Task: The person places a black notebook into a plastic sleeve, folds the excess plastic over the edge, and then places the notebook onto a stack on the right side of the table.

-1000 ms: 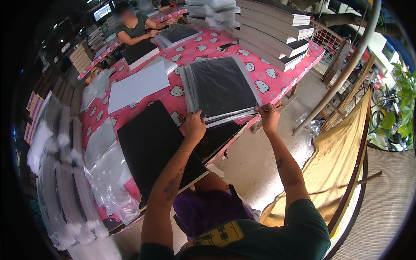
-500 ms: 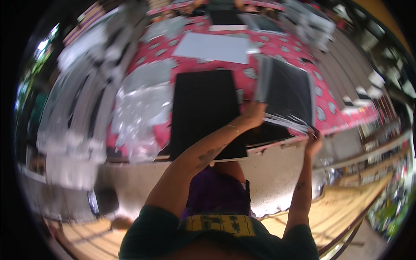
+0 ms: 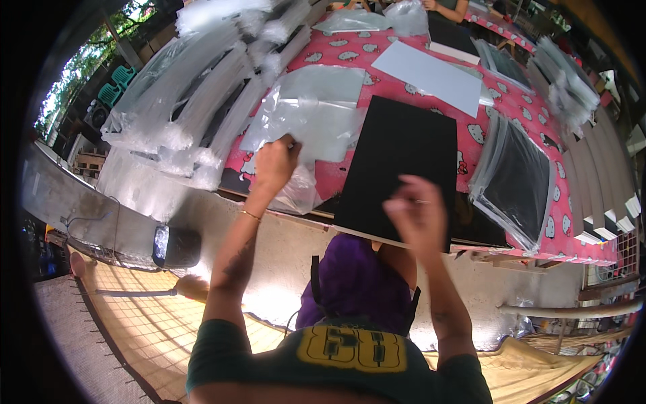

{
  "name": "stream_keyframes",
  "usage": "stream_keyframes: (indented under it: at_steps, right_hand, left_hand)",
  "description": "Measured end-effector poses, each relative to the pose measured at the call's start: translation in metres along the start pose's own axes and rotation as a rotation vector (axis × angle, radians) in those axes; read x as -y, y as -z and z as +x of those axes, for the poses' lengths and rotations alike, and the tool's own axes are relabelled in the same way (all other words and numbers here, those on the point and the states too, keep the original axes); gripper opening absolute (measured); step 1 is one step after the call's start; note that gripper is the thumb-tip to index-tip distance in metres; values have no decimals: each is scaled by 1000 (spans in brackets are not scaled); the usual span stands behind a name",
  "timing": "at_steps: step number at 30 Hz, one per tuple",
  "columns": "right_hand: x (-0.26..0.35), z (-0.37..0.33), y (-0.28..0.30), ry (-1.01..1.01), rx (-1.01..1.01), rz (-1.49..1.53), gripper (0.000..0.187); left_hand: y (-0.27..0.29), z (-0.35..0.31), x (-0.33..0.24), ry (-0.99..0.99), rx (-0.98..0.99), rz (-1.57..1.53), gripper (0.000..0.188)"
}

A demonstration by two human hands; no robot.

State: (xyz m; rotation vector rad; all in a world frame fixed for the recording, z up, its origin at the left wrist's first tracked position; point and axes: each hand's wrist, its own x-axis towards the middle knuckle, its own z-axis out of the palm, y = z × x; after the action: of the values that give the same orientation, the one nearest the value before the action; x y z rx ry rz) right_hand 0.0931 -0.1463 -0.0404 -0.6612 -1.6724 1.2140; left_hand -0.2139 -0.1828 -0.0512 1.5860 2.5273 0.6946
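My left hand (image 3: 276,163) is over the near side of a pile of clear plastic bags (image 3: 319,101) left of centre. Its fingers are curled together; whatever they may hold is hidden. In front of me lies a flat black board (image 3: 400,145) with a pale edge, on a stack at the table's front. Above its lower right part hovers my right hand (image 3: 418,214), blurred, fingers apart and holding nothing. To the right, black boards in clear plastic sleeves (image 3: 515,178) lie in a pile, apart from both hands.
A pink patterned table cover (image 3: 340,52) lies beneath. A white sheet (image 3: 431,75) sits beyond the black board. Plastic-wrapped stacks (image 3: 202,87) stand at left, boards (image 3: 595,182) at right. Across the table is another person's arm (image 3: 449,9), near a black stack (image 3: 452,39).
Both hands have left the sleeved board on the right. My left hand has gone across to the plastic bags, my right hand to above the black board. The view has turned left.
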Motion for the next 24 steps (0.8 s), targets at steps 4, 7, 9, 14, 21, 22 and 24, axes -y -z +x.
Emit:
stream_keyframes:
  at_steps: [4,7,9,14,21,22,24]
  right_hand:
    - [-14,35,-85,107,-70,60,58]
    - [-35,71,-54,-6,-181,370,42]
    - [-34,82,-13,-229,26,778,36]
    - [-62,94,62,-632,-105,886,59]
    - [-81,53,77,-580,-153,554,33]
    - [-74,49,73,-546,-116,606,30]
    - [-55,38,58,-482,-43,718,24]
  left_hand:
    - [33,0,-105,-31,253,-1206,31]
    - [49,4,-128,-197,136,-1308,38]
    - [30,19,-115,-390,-305,-949,45]
    - [-48,45,-123,-632,-430,-321,54]
    - [-81,-36,-160,-819,-240,-325,36]
    - [-90,-41,-156,-715,-224,-491,34]
    - [-89,-39,-160,-415,-217,-758,27]
